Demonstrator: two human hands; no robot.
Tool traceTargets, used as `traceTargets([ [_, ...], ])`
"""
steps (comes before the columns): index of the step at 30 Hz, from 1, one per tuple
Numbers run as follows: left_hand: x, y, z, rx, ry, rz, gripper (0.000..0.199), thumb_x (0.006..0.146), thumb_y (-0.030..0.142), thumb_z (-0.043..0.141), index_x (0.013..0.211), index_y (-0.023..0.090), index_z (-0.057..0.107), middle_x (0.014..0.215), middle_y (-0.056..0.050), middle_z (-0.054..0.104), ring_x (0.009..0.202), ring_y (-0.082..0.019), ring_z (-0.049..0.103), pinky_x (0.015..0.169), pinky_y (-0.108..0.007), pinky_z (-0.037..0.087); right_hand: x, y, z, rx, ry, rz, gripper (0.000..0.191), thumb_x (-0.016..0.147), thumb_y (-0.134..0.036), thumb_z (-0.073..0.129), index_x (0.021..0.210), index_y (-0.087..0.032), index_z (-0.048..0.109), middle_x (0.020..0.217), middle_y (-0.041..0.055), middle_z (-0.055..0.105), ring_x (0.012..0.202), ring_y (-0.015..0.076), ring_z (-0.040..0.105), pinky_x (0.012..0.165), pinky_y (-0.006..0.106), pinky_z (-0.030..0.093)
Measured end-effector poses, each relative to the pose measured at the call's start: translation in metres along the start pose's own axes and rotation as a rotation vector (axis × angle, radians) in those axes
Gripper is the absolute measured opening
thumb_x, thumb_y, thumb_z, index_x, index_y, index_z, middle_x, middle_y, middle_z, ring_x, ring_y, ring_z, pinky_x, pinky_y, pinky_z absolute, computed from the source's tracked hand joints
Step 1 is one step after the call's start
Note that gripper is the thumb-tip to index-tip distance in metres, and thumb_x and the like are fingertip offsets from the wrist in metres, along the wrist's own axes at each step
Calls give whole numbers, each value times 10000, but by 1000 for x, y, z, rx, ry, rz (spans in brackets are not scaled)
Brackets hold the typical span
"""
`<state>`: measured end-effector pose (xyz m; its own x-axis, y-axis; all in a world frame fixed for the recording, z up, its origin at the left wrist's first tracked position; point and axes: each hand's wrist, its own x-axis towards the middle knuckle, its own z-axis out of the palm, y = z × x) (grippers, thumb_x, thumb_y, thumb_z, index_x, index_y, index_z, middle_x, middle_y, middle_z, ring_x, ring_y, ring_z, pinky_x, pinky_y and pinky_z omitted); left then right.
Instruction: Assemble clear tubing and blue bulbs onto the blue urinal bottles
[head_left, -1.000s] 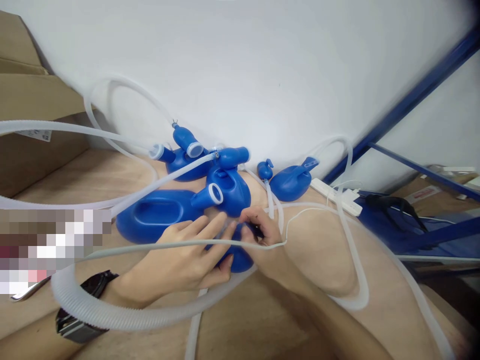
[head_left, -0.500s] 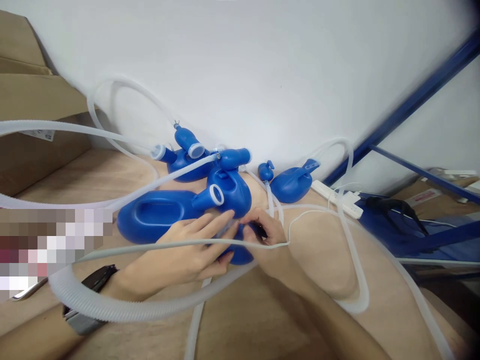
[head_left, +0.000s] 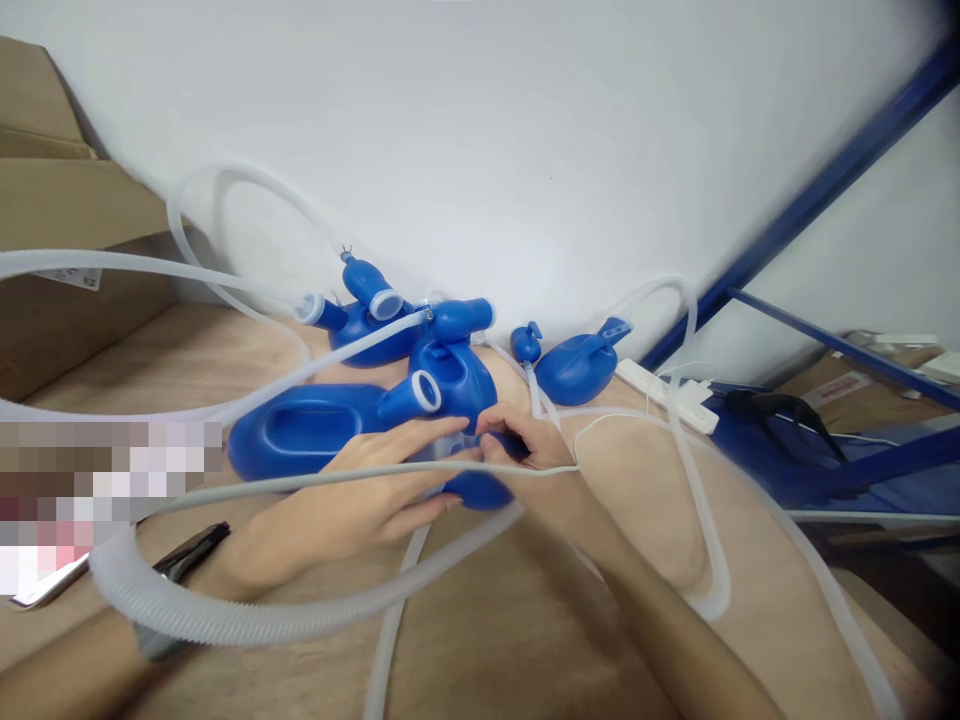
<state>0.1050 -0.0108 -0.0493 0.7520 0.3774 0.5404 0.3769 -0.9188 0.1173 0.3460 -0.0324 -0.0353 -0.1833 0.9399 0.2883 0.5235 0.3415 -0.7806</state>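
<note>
Between the left hand [head_left: 352,515] and right hand [head_left: 541,442]: one small, round, blue plastic part [head_left: 480,492].
Left fingers curve around it; right thumb and finger bend together. What either pinches, I can't tell. Likely light, slippery: hold its fat sides. Behind lies a long blue plastic bottle [head_left: 300,427].

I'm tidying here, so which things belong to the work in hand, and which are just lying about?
Apparently in the work:
rounded blue plastic piece, at the left hand and right hand
probably the ribbed translucent plastic hose near it

Apparently just lying about:
long white plastic power strip
brown cardboard box
</note>
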Motion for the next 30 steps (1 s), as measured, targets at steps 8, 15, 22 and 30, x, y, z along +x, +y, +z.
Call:
traceTargets([
  [8, 3, -30, -30, 341, 239, -100, 422, 1076, 318, 602, 1476, 184, 601, 1460, -188, 661, 1334, -356, 669, 1122, -549, 586, 15, 14, -13, -249, 38, 75, 159, 920, -379, 644, 824, -254, 617, 665, -47, 540, 610, 145, 475, 596, 290, 345],
  [15, -10, -70, -56, 520, 42, -375, 405, 1136, 352, 442, 1404, 110, 626, 1465, -183, 593, 1335, -388, 613, 1112, -589, 554, 18, 34, -24, -317, -247, 129, 150, 962, -344, 580, 863, -243, 629, 729, -49, 586, 660, 144, 502, 621, 276, 352],
  [22, -15, -82, -44, 454, 66, -242, 321, 1101, 376, 489, 1215, 223, 747, 1199, -112, 704, 1087, -298, 695, 938, -435, 575, 25, 55, -36, -227, -410, 156, 258, 1000, -453, 586, 941, -222, 684, 895, -1, 696, 828, 184, 611, 775, 311, 457],
  [30, -7, -65, -60, -60, -474, -310, 392, 1073, 490, 532, 861, 235, 739, 819, -19, 725, 715, -188, 614, 693, -311, 440, 34, 87, -45, -440, -369, 231, 378, 1100, -455, 378, 1038, -224, 670, 1023, 74, 765, 909, 237, 699, 857, 348, 514],
])
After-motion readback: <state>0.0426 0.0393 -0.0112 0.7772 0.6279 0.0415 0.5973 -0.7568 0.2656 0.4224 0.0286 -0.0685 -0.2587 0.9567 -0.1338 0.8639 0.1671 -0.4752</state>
